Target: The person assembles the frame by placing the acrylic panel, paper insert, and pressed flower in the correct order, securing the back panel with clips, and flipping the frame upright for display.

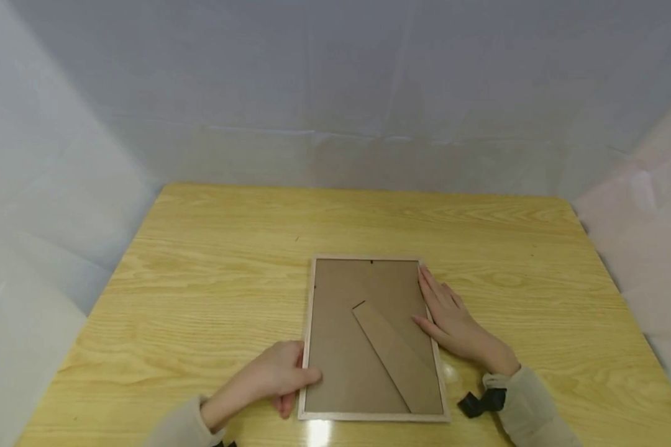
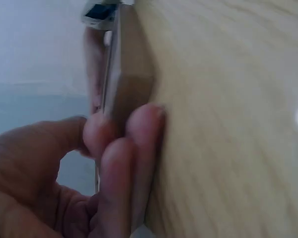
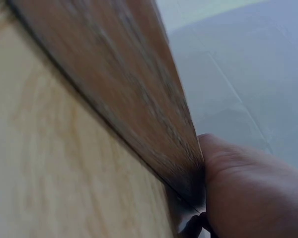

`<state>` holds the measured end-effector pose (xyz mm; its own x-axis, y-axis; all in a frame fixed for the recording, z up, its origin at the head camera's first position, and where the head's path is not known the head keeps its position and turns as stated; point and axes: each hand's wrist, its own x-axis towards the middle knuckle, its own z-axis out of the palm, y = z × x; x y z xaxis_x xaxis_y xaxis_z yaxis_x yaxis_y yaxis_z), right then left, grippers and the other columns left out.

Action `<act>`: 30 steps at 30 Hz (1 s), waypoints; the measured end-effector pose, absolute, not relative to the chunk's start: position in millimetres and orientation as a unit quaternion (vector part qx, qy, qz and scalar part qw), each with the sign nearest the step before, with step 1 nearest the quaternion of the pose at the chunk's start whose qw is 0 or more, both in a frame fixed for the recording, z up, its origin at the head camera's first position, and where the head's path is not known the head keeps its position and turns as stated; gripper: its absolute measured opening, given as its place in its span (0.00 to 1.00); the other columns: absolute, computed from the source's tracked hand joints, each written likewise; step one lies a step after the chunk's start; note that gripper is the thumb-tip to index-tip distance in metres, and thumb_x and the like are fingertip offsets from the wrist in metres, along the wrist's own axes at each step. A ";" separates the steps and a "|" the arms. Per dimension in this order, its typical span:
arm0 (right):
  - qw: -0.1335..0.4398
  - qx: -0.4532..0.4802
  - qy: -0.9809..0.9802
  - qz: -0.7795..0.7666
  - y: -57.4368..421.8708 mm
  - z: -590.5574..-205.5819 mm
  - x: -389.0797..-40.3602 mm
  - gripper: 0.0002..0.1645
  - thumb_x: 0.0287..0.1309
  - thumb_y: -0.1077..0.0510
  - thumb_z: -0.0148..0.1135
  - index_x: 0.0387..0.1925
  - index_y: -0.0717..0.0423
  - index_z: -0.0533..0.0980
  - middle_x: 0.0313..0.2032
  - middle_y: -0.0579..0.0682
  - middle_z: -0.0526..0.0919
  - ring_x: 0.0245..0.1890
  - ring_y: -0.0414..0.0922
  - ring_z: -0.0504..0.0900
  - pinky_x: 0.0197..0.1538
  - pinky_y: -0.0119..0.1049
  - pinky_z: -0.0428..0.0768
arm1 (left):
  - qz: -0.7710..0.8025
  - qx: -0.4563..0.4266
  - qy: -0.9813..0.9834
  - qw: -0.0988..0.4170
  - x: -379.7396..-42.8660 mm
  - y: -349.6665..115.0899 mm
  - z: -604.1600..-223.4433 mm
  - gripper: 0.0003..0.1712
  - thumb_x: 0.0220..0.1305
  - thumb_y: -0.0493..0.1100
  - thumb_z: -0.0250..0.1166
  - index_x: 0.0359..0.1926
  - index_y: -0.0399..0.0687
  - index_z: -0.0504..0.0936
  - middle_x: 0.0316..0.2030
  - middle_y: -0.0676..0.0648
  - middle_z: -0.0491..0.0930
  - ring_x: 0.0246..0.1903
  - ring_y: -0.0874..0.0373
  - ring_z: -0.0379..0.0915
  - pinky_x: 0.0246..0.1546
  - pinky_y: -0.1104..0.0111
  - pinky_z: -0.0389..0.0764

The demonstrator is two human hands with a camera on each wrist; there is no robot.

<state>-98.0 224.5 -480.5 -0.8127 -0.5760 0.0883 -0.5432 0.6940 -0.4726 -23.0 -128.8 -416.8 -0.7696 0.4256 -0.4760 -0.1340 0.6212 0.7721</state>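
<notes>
A picture frame (image 1: 369,360) lies face down near the front of the table, its brown backing board up and a pale wooden rim around it. A slanted stand flap (image 1: 394,354) lies flat against the backing. My left hand (image 1: 282,375) grips the frame's left side low down, thumb over the rim. In the left wrist view, the fingertips (image 2: 146,124) sit beneath the frame's edge (image 2: 134,74). My right hand (image 1: 453,316) rests along the right rim, fingers straight and thumb reaching over the backing. The right wrist view shows the frame's wooden side (image 3: 124,79) beside that hand.
The yellow wood-grain table (image 1: 229,248) reaches back to a pale grey sheet (image 1: 341,93), with more sheeting at both sides. A black strap (image 1: 481,402) is at the right wrist, by the light sleeve (image 1: 537,410).
</notes>
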 end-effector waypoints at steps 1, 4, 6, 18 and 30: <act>0.033 -0.304 0.920 -0.246 224.3 -481.0 -98.1 0.49 0.74 0.48 0.51 0.77 0.65 0.35 0.78 0.60 0.34 0.77 0.54 0.40 0.71 0.64 0.46 | 0.422 0.084 0.844 0.321 -22.1 -127.9 -417.4 0.10 0.58 0.41 0.62 0.37 0.39 0.76 0.07 0.46 0.75 0.05 0.56 0.73 0.05 0.63 0.76; 0.037 -0.304 0.919 -0.250 223.4 -481.8 -98.3 0.50 0.73 0.48 0.51 0.77 0.64 0.34 0.78 0.60 0.33 0.77 0.54 0.40 0.71 0.64 0.45 | 0.413 0.078 0.853 0.310 -20.3 -127.0 -418.8 0.12 0.58 0.42 0.61 0.38 0.37 0.75 0.07 0.47 0.75 0.04 0.56 0.72 0.05 0.62 0.75; 0.042 -0.302 0.918 -0.252 223.1 -482.4 -98.2 0.50 0.74 0.47 0.51 0.77 0.63 0.33 0.78 0.59 0.32 0.77 0.55 0.39 0.72 0.64 0.45 | 0.412 0.074 0.852 0.315 -20.3 -127.5 -418.7 0.11 0.60 0.42 0.61 0.38 0.37 0.74 0.07 0.46 0.75 0.04 0.56 0.72 0.05 0.61 0.76; 0.027 -0.306 0.916 -0.259 226.2 -481.0 -97.6 0.50 0.74 0.48 0.51 0.77 0.64 0.34 0.78 0.59 0.33 0.77 0.54 0.40 0.72 0.63 0.45 | 0.482 0.104 0.771 0.404 -29.3 -141.5 -410.7 0.06 0.65 0.35 0.56 0.34 0.37 0.67 0.15 0.38 0.81 0.12 0.48 0.79 0.13 0.61 0.81; 0.046 -0.299 0.919 -0.254 225.6 -477.6 -97.4 0.50 0.74 0.47 0.51 0.77 0.63 0.33 0.78 0.59 0.32 0.77 0.53 0.37 0.73 0.62 0.43 | 0.485 0.092 0.767 0.411 -29.5 -142.2 -410.5 0.08 0.63 0.35 0.59 0.34 0.38 0.66 0.15 0.37 0.81 0.12 0.50 0.79 0.12 0.64 0.81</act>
<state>-97.4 225.6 -477.6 -0.8170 -0.5727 0.0675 -0.5261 0.6924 -0.4937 -29.5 -142.2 -410.5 -0.6456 0.5392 -0.5408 -0.2576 0.5130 0.8189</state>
